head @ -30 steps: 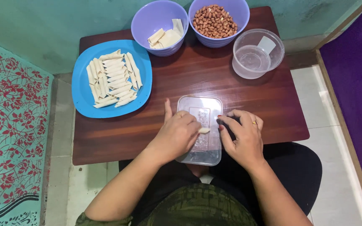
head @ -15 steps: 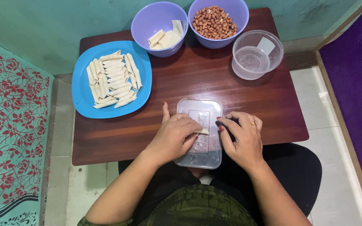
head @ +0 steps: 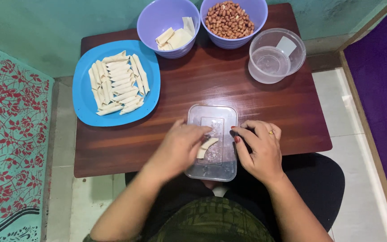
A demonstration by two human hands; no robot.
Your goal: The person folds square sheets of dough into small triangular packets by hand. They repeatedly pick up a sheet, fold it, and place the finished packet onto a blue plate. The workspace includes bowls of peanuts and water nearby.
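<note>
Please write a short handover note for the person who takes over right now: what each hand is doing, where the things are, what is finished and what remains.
Left hand: fingers on a small pale roll lying on the clear flat lid.
Right hand: rests at the lid's right edge, holding nothing that I can see.
Things: blue plate at the left with a pile of finished rolls; purple bowl of wrapper pieces; purple bowl of peanuts; clear round tub at the right.
Done: many rolls on the plate.
Left: the roll on the lid is not yet on the plate; wrappers and peanuts remain.
</note>
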